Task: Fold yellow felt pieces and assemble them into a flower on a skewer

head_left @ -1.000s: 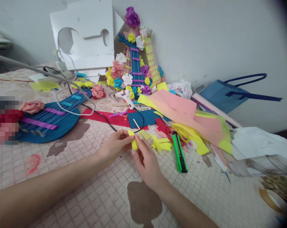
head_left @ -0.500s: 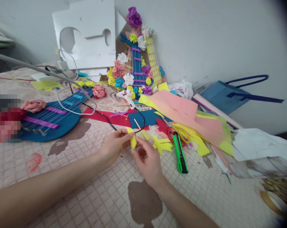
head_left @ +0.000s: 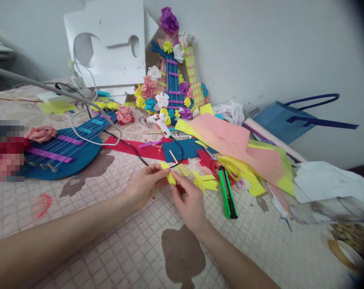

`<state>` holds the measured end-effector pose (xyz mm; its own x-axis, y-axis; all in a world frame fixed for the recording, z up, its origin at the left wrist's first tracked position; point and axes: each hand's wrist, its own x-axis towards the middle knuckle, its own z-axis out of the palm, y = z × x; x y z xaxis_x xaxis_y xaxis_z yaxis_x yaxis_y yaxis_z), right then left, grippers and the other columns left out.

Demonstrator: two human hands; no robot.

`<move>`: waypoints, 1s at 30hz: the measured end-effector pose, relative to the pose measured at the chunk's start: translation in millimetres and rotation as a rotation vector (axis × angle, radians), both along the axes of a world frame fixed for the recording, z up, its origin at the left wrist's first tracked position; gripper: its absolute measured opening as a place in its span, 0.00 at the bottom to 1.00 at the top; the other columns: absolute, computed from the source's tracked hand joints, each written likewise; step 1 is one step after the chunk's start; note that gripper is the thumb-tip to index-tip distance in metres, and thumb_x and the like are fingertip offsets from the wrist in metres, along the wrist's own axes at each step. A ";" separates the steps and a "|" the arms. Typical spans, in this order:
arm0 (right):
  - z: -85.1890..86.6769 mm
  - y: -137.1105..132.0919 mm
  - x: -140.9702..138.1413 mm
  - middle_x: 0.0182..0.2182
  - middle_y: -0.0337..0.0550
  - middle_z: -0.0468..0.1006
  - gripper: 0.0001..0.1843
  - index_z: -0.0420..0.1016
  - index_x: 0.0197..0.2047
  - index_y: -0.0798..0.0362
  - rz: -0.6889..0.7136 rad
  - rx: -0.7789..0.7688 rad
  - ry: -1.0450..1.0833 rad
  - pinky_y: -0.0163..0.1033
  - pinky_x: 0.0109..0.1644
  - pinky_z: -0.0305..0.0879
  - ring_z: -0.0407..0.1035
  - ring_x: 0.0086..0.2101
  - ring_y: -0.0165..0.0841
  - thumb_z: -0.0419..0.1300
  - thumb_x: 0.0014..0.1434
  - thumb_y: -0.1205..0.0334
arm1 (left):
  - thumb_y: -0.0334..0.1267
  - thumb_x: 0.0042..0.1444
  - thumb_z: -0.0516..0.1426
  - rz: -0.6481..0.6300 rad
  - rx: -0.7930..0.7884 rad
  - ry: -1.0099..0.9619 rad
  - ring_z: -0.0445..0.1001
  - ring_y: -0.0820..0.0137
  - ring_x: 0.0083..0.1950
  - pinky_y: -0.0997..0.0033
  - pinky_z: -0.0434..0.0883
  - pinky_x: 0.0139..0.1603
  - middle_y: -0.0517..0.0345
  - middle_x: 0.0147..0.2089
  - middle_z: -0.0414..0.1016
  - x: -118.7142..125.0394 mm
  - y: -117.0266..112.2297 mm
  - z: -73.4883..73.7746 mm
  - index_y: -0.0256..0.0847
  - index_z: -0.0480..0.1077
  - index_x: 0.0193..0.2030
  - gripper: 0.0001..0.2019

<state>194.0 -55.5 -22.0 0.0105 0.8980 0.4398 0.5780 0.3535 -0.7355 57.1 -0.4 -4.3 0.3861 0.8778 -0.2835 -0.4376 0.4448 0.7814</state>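
Above the middle of the table, my left hand (head_left: 147, 182) pinches a small yellow paper strip (head_left: 170, 176) between thumb and fingers. My right hand (head_left: 189, 198) has its thumb and fingers closed on the strip's other end. The strip looks slightly bent. Just right of my hands lie several cut yellow paper pieces (head_left: 204, 181). Beside them is a green utility knife (head_left: 228, 194), with red-handled scissors (head_left: 216, 168) partly hidden behind it. Beyond my hands, a white glue gun (head_left: 161, 121) rests near a blue sheet (head_left: 184, 150) and a red strip (head_left: 132, 149).
A blue guitar-shaped craft (head_left: 70, 154) with a pink paper flower lies left. Decorated paper guitars (head_left: 173, 80) lean on the wall beside a white foam board (head_left: 106, 52). Pink and yellow sheets (head_left: 230, 136), a blue bag (head_left: 282, 120) and a tape roll (head_left: 344, 255) are right. Cables cross the left.
My right hand's fingers have come up against the lower end of the yellow strip, which now tilts more to the right. My left hand stays in nearly the same place.
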 end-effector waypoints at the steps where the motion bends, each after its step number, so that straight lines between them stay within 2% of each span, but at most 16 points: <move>1: -0.4 0.4 0.5 0.41 0.50 0.78 0.19 0.72 0.53 0.56 -0.004 -0.008 0.011 0.38 0.38 0.70 0.72 0.35 0.33 0.52 0.60 0.68 | 0.35 0.45 0.66 0.003 0.003 0.010 0.74 0.74 0.32 0.74 0.72 0.37 0.59 0.31 0.74 -0.3 0.7 -0.8 0.35 0.68 0.30 0.11; 6: 2.3 1.2 2.0 0.41 0.48 0.78 0.19 0.72 0.53 0.54 0.003 -0.072 0.094 0.36 0.36 0.70 0.72 0.33 0.32 0.54 0.59 0.66 | 0.36 0.46 0.66 0.016 0.041 0.078 0.71 0.76 0.32 0.77 0.69 0.33 0.60 0.32 0.73 -2.2 3.7 -3.7 0.35 0.69 0.32 0.11; 12: 3.3 1.3 2.3 0.42 0.49 0.77 0.19 0.72 0.54 0.54 0.038 -0.029 0.040 0.38 0.40 0.69 0.71 0.38 0.33 0.52 0.61 0.67 | 0.37 0.46 0.66 -0.026 0.066 0.097 0.71 0.75 0.33 0.75 0.69 0.35 0.59 0.32 0.73 -1.2 2.0 -1.9 0.35 0.69 0.31 0.11; 15: 3.7 0.7 2.0 0.39 0.47 0.77 0.18 0.72 0.53 0.54 0.024 -0.085 0.111 0.37 0.38 0.68 0.71 0.36 0.33 0.53 0.60 0.66 | 0.38 0.46 0.65 -0.030 0.069 0.098 0.71 0.74 0.33 0.74 0.69 0.35 0.58 0.32 0.72 -0.5 2.4 -1.9 0.35 0.69 0.31 0.12; 17: 4.9 0.4 1.6 0.34 0.43 0.76 0.15 0.71 0.50 0.54 0.010 -0.163 0.222 0.35 0.33 0.66 0.69 0.31 0.31 0.55 0.60 0.63 | 0.39 0.46 0.65 -0.030 0.092 0.112 0.71 0.74 0.33 0.73 0.69 0.36 0.59 0.32 0.72 -0.4 2.6 -2.6 0.35 0.68 0.31 0.12; 20: 6.7 1.5 1.8 0.25 0.37 0.70 0.07 0.70 0.37 0.53 0.010 -0.281 0.353 0.32 0.26 0.60 0.63 0.24 0.27 0.56 0.59 0.59 | 0.39 0.46 0.65 -0.024 0.144 0.157 0.69 0.75 0.31 0.74 0.68 0.35 0.61 0.29 0.70 -0.6 1.8 -2.7 0.36 0.67 0.29 0.12; 22: 7.3 3.2 2.6 0.22 0.34 0.66 0.08 0.66 0.30 0.53 0.019 -0.340 0.397 0.31 0.24 0.55 0.59 0.22 0.25 0.56 0.58 0.59 | 0.39 0.47 0.65 -0.025 0.172 0.177 0.68 0.76 0.30 0.75 0.67 0.34 0.61 0.29 0.69 -0.8 0.6 -1.3 0.36 0.68 0.29 0.11; 27: 6.3 5.5 2.9 0.19 0.30 0.62 0.10 0.64 0.29 0.52 0.012 -0.434 0.568 0.30 0.21 0.49 0.54 0.19 0.23 0.57 0.58 0.56 | 0.40 0.49 0.64 -0.076 0.167 0.133 0.70 0.74 0.34 0.73 0.68 0.37 0.60 0.33 0.71 -0.1 -2.9 4.5 0.37 0.69 0.34 0.11; 30: 4.9 4.9 2.3 0.19 0.30 0.61 0.11 0.64 0.29 0.52 0.014 -0.443 0.609 0.30 0.20 0.49 0.53 0.18 0.23 0.57 0.58 0.55 | 0.41 0.48 0.64 -0.156 0.125 0.210 0.69 0.74 0.30 0.75 0.66 0.32 0.60 0.28 0.70 0.1 -4.7 4.3 0.37 0.67 0.30 0.12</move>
<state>196.3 -50.6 -17.1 0.1239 0.9914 -0.0428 0.0215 -0.0458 -0.9987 57.2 -5.1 0.0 0.4639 0.8453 -0.2651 -0.1940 0.3889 0.9006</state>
